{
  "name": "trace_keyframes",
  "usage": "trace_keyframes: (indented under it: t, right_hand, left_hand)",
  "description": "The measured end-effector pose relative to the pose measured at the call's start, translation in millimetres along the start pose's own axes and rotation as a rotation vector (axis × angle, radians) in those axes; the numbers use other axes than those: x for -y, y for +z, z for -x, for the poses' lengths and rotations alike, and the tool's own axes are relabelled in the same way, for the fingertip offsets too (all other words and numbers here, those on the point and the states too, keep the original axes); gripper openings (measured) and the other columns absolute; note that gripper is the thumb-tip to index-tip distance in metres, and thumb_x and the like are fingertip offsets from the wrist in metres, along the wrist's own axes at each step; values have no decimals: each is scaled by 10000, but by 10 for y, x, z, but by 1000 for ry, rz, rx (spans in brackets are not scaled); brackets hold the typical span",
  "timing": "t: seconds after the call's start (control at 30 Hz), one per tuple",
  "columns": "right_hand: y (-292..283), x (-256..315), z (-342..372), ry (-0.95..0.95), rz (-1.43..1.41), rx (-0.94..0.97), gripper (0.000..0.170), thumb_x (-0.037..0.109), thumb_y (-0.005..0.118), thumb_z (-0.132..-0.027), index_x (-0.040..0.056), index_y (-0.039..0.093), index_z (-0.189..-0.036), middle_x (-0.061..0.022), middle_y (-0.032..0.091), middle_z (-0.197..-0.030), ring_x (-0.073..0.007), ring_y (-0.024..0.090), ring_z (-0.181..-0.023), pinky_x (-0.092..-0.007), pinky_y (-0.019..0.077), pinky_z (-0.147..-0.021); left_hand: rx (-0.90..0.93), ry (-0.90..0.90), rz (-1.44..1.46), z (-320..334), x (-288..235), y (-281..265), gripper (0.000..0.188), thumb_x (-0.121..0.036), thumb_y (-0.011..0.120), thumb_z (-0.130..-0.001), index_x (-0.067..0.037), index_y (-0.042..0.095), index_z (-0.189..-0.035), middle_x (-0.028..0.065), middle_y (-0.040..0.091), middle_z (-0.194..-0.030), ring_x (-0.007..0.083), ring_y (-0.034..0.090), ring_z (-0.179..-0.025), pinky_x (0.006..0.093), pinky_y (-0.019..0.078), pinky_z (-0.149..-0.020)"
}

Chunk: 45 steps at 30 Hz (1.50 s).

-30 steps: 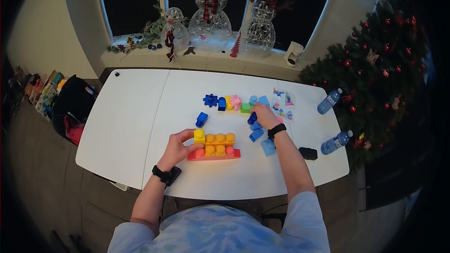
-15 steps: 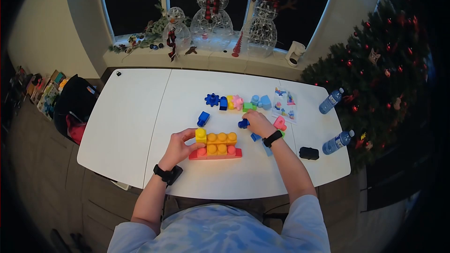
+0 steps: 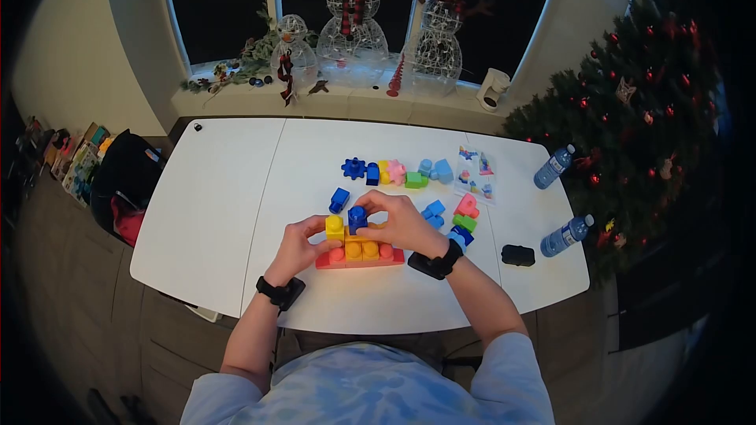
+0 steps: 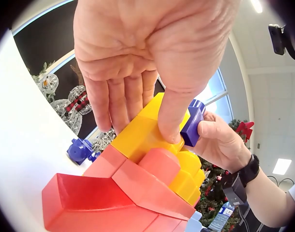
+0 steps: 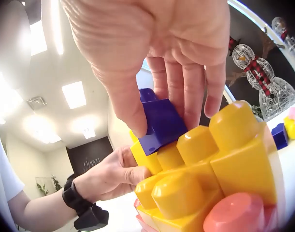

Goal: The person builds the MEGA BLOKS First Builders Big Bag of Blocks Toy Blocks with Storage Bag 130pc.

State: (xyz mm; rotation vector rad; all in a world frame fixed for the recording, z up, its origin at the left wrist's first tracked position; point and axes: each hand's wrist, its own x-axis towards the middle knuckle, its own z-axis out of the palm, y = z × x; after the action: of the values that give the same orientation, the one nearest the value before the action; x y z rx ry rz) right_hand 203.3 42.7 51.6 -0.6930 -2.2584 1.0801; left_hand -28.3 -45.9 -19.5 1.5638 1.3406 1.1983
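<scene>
Head view: the left hand (image 3: 296,249) pinches a yellow block (image 3: 335,228) on the red-and-yellow stack (image 3: 372,253); just beside it, the right hand (image 3: 405,225) pinches a blue block (image 3: 357,217) over the stack. Apparently this block is being fitted; the next move calls for lining up and pressing down.

Left wrist view: beneath the left hand, the stack's red end is cut off; some fingertips are hidden.

Right wrist view: below the right hand, the blue block's underside is hidden; seating cannot be told.
</scene>
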Motion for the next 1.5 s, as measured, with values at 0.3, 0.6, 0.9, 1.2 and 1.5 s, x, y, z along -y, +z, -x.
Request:
trace_keyframes:
  t: [0.3, 0.6, 0.9, 1.2, 1.5]
  right_hand:
    - [130, -35, 9, 61, 46, 34, 345, 81, 820, -801, 15, 638, -1087, -161, 755, -1016, -290, 746, -981, -358, 580, -900]
    - [130, -61, 32, 81, 18, 49, 348, 85, 828, -813, 14, 632, -1091, -170, 756, -1046, -298, 743, -1016, -373, 585, -891]
    - [-485, -399, -443, 117, 76, -155, 479, 238, 744, -932, 72, 590, -1354, -184, 698, -1260, -324, 707, -1086, -403, 549, -934]
    - [-19, -1529, -910, 170, 644, -64, 430, 275, 767, -853, 150, 671, -1253, -99, 639, -1291, -341, 653, -1127, -503, 504, -957]
    - [-28, -1497, -687, 120, 748, 3, 171, 116, 726, -779, 120, 682, -944, -95, 604, -1034, -345, 637, -1014, -507, 465, -917]
  left_hand:
    - [13, -8, 0, -14, 6, -19, 451, -69, 855, -816, 33, 686, -1222, 135, 753, -1140, 209, 714, -1100, 348, 529, -1047]
    - [11, -3, 5, -23, -12, -12, 442, -63, 858, -811, 38, 688, -1206, 135, 754, -1137, 210, 716, -1096, 345, 534, -1038]
    - [90, -18, -21, -65, -94, -44, 509, -56, 871, -800, 4, 642, -1251, 89, 704, -1228, 188, 657, -1190, 347, 471, -1120]
    - [76, -13, 85, -152, -109, 17, 453, -64, 876, -795, -8, 683, -1200, 80, 726, -1192, 169, 679, -1126, 348, 488, -1105]
    - [70, -6, 101, -136, -123, 45, 430, -49, 868, -798, 8, 686, -1184, 77, 731, -1175, 157, 689, -1093, 343, 501, -1098]
